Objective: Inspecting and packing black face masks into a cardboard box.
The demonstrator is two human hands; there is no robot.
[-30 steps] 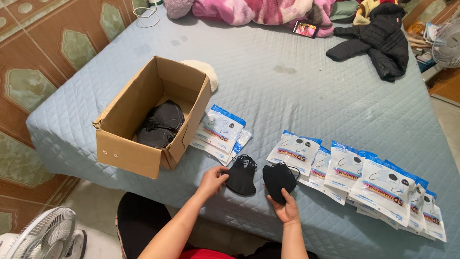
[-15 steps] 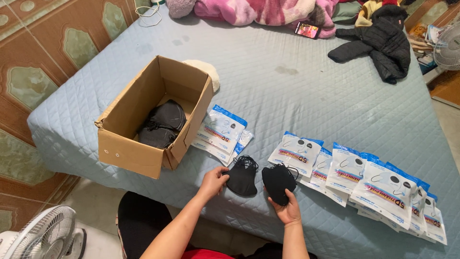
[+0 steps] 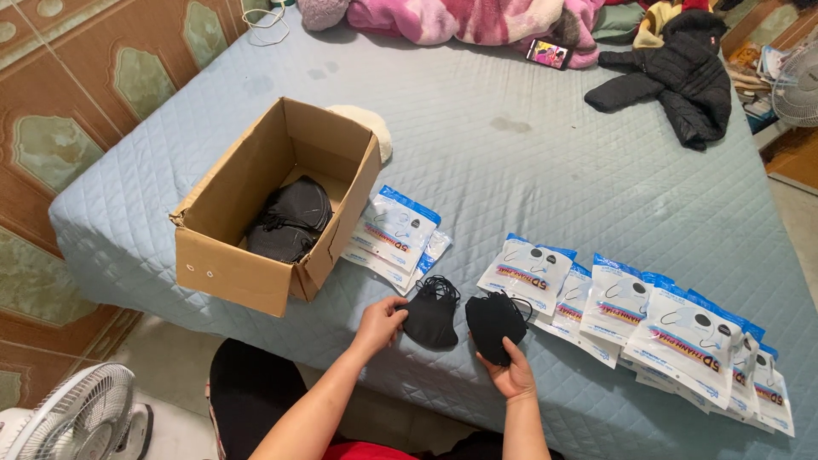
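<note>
Two small stacks of black face masks lie side by side near the front edge of a blue-grey quilted bed point(image 3: 511, 170). My left hand point(image 3: 379, 324) grips the left mask stack point(image 3: 433, 313) at its left side. My right hand point(image 3: 509, 373) holds the right mask stack point(image 3: 492, 324) from below, thumb on top. An open cardboard box point(image 3: 234, 273) to the left holds more black masks point(image 3: 290, 217). White and blue mask packets point(image 3: 396, 232) lean beside the box.
A row of several white and blue packets point(image 3: 648, 319) overlaps along the front right of the bed. A black jacket point(image 3: 682, 77), a pink blanket point(image 3: 460, 17) and a phone point(image 3: 550, 53) lie at the far side. A white fan point(image 3: 72, 417) stands on the floor.
The view has shifted slightly. Both hands stay on the two black mask stacks, with only small finger movement.
</note>
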